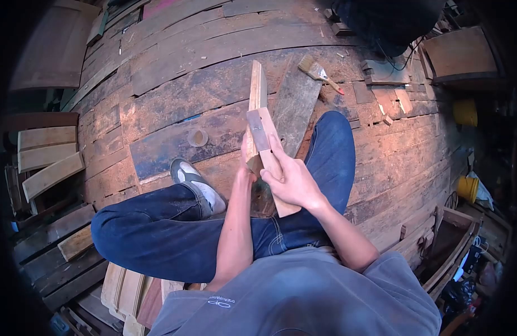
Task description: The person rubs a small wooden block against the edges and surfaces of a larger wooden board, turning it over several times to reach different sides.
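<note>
My right hand (292,178) is wrapped round a wooden block (263,127) that has a dark plate on its upper part. My left hand (245,159) is closed on a long pale wooden strip (256,89), which points away from me. Block and strip lie against each other between my hands. Part of my left hand's fingers is hidden behind the wood. Beyond them, a grey board (295,109) lies on the floor, with a paintbrush (320,74) at its far end.
Sawdust covers the plank floor (174,101). A small round container (198,138) stands left of the hands. Wood pieces (48,148) are stacked at the left. Yellow containers (467,189) and a wooden box (446,246) are at the right. My bent legs frame the work.
</note>
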`<action>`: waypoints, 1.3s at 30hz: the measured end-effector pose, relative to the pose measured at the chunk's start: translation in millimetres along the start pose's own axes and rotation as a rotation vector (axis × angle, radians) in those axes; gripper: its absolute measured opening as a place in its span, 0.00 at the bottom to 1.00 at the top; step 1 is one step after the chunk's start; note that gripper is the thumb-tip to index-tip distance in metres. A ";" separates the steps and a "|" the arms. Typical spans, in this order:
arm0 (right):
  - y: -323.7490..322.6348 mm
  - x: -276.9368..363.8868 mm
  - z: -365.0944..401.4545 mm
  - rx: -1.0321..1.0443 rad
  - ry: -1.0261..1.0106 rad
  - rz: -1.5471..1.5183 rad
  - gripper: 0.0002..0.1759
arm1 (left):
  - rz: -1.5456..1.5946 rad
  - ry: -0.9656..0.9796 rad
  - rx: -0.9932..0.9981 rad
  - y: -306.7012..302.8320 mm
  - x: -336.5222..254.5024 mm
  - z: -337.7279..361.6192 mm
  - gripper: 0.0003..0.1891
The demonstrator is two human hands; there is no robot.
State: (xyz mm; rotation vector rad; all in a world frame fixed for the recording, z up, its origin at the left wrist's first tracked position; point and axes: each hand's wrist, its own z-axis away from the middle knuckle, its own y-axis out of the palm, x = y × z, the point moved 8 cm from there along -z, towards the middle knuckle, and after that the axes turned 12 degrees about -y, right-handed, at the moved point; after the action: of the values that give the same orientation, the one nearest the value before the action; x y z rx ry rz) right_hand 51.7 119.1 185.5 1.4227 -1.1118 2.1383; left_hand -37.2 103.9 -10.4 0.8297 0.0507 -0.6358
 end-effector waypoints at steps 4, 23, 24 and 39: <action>-6.1 -14.2 -25.2 0.004 0.121 0.144 0.43 | -0.085 0.002 -0.013 29.2 0.1 11.8 0.36; 11.5 -15.9 -19.3 0.074 -0.012 0.142 0.46 | -0.294 -0.024 -0.088 -16.2 4.7 -11.5 0.38; 20.2 -2.9 6.7 0.074 -0.058 0.137 0.47 | -0.344 0.039 -0.172 -19.1 2.6 -9.3 0.38; 10.5 4.4 49.1 0.033 -0.041 0.169 0.48 | -0.328 -0.014 -0.174 -17.7 20.6 -23.4 0.39</action>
State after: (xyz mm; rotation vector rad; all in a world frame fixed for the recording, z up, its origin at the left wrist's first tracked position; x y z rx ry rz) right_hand 73.4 74.6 194.4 1.4390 -1.2580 2.2611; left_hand -25.4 101.0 -44.1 0.6531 0.2305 -0.9322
